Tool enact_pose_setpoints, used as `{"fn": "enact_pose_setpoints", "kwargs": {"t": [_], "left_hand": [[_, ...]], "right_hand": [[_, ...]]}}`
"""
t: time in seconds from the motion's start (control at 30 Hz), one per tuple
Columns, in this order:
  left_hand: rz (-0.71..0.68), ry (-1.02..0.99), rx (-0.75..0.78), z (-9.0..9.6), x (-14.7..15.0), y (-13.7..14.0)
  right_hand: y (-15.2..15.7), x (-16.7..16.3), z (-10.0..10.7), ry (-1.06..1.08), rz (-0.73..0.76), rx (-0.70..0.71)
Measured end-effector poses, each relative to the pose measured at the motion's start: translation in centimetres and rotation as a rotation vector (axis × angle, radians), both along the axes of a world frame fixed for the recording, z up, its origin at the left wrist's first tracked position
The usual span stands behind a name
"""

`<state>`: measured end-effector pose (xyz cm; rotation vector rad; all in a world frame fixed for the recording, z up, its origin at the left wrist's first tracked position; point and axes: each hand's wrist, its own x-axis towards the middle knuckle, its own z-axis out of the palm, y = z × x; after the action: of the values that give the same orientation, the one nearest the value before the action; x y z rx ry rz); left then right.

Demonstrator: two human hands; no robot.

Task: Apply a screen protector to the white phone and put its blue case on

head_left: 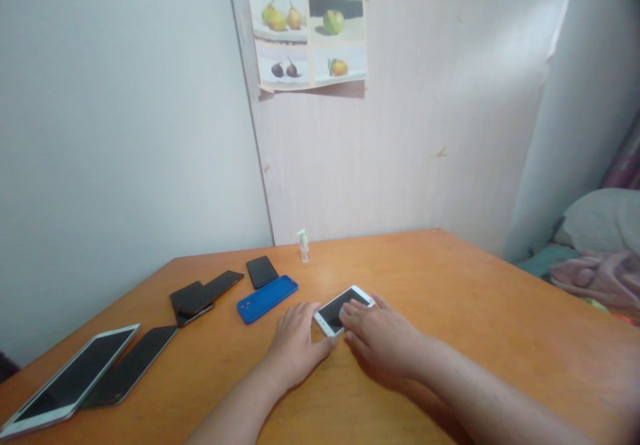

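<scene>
A white smartphone (336,312) with a dark screen lies face up on the wooden table. My left hand (299,343) grips its left end, with the fingers at the far corner and the thumb at the near edge. Across the right part of the screen lies my right hand (383,331), palm down, its fingers stretched out over the glass. A small pale patch shows by its fingertips; I cannot make out what it is. Just beyond my left hand is a blue phone case (267,299), open side up, touching a black phone (261,272).
Several dark phones (220,290) overlap at the left. A white tablet (75,378) rests partly on a black tablet (133,365) at the front left. A small clear pump bottle (305,247) stands near the table's (480,325) back edge. Bedding (595,275) lies at the right.
</scene>
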<state>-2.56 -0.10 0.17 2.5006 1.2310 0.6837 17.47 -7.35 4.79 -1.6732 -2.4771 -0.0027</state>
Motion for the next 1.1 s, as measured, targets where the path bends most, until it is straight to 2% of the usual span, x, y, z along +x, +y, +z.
{"fn": "enact_pose_setpoints", "kwargs": {"t": [0.1,0.17,0.33,0.4,0.47,0.57,0.63,0.7,0.8,0.87,0.93,1.03,1.1], "left_hand": [[-0.006,0.008,0.017,0.0,0.0,0.0],[-0.007,0.009,0.024,-0.1,0.0,0.0],[-0.007,-0.019,0.02,-0.2,0.0,0.0],[-0.008,-0.025,0.016,-0.1,0.0,0.0],[-0.009,-0.022,0.009,-0.1,0.0,0.0],[-0.001,-0.013,0.007,0.0,0.0,0.0],[0.008,-0.011,0.008,0.0,0.0,0.0],[0.009,-0.013,0.006,0.0,0.0,0.0],[0.01,-0.022,-0.01,0.1,0.0,-0.1],[0.011,-0.025,-0.014,0.1,0.0,-0.1],[0.012,-0.023,-0.005,0.1,0.0,-0.1],[0.012,-0.018,0.009,0.0,0.1,-0.1],[0.018,-0.013,0.004,0.0,0.1,-0.1]], "right_hand": [[1.0,0.9,-0.7,-0.055,-0.198,0.017],[1.1,0.8,-0.9,-0.074,-0.222,0.03],[-0.5,-1.2,-0.2,0.008,0.048,0.016],[-0.7,-1.3,0.2,0.022,0.096,0.003],[-0.2,-0.5,0.2,0.006,0.024,-0.004],[1.1,1.0,-0.3,-0.036,-0.179,0.007],[1.4,1.2,-0.6,-0.043,-0.231,0.016],[1.1,0.4,-0.7,-0.018,-0.167,0.012],[0.0,-1.2,-0.5,0.047,0.053,0.002],[-0.2,-1.4,-0.5,0.073,0.14,0.003],[0.3,-0.6,-0.6,0.071,0.086,0.009],[1.7,1.1,-1.1,0.039,-0.154,0.025],[2.1,1.5,-1.2,0.027,-0.242,0.029]]}}
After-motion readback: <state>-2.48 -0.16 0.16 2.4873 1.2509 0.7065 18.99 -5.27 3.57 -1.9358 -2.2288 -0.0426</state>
